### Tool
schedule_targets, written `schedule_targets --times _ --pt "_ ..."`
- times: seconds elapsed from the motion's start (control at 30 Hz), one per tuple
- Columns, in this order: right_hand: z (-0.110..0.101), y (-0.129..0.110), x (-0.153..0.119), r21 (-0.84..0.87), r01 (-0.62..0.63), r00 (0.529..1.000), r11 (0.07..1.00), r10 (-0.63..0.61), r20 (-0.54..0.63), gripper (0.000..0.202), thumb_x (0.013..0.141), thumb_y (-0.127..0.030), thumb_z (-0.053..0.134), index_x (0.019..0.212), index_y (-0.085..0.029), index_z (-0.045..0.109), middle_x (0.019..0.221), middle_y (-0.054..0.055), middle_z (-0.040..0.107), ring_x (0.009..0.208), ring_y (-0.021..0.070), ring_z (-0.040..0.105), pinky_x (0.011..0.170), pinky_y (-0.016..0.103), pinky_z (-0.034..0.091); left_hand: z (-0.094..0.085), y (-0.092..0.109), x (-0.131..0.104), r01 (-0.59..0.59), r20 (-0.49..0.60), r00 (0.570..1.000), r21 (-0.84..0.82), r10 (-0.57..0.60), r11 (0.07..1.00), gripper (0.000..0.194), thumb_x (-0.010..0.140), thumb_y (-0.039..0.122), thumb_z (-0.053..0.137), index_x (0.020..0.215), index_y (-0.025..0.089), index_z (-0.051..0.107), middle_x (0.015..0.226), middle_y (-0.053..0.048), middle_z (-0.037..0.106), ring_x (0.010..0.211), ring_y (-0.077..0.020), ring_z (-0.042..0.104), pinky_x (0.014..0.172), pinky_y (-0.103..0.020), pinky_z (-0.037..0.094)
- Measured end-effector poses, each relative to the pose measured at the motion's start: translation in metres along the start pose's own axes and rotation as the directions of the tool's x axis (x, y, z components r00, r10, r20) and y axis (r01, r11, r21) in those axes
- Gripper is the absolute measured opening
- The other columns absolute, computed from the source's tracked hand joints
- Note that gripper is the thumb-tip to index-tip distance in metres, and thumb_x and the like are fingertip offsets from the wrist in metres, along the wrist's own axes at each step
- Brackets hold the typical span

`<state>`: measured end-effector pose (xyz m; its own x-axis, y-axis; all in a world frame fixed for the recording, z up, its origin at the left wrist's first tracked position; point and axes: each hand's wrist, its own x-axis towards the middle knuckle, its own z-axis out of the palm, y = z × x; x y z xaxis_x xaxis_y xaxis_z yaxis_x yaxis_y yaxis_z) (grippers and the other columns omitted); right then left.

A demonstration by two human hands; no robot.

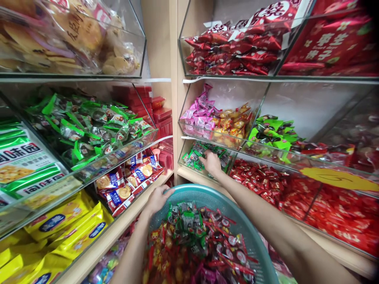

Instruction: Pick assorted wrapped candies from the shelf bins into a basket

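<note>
My left hand is closed over the far rim of a teal plastic basket, at its left side. Inside lie wrapped sweets: green and silver ones at the back, yellow and red ones at the left, dark red ones at the right. Beyond the rim, my right hand reaches into a low clear bin of small green-wrapped candies. Its thumb and finger look apart at the candies. The other fingertips are hidden, and no candy shows in its grasp.
Above my right hand is a clear bin with pink packets and golden packets. Red-wrapped sweets fill bins to the right. A wooden post stands in the corner. Leftward are green-edged packets and yellow packs.
</note>
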<state>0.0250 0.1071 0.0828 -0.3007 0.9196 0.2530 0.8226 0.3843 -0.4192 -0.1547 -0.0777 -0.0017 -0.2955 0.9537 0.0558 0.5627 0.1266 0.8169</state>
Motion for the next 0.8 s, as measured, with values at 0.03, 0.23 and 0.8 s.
schedule_targets --times 0.03,0.23,0.8 --pt "0.001 -0.001 0.000 -0.059 0.028 0.999 0.998 -0.029 -0.020 0.028 0.083 -0.032 0.052 0.108 -0.019 0.053 0.107 0.011 0.058 0.089 0.0227 0.061 0.069 0.030 0.044 0.000 0.000 0.000 0.000 0.000 1.000 -0.004 0.000 1.000 0.046 0.073 0.060 0.047 0.063 0.016 0.054 0.060 0.004 0.046 0.062 -0.0097 0.042 0.056 -0.020 0.033" --pt "0.008 -0.014 0.006 -0.226 0.183 0.981 0.957 -0.192 -0.019 0.042 0.081 -0.018 0.050 0.123 -0.020 0.042 0.123 0.013 0.046 0.098 0.0235 0.057 0.069 0.029 0.046 0.001 -0.004 0.001 -0.008 0.017 1.000 0.000 0.008 1.000 0.044 0.075 0.058 0.046 0.066 0.016 0.056 0.061 0.005 0.049 0.062 -0.0096 0.043 0.057 -0.020 0.033" --pt "-0.001 0.005 -0.005 0.585 0.017 0.977 0.811 0.111 -0.182 0.036 0.086 -0.038 0.035 0.096 -0.015 0.061 0.056 0.003 0.062 0.057 0.0176 0.062 0.063 0.027 0.046 -0.001 -0.002 0.002 0.020 0.013 1.000 -0.004 -0.020 1.000 0.044 0.073 0.059 0.047 0.066 0.017 0.058 0.061 0.004 0.053 0.061 -0.0100 0.045 0.059 -0.021 0.035"
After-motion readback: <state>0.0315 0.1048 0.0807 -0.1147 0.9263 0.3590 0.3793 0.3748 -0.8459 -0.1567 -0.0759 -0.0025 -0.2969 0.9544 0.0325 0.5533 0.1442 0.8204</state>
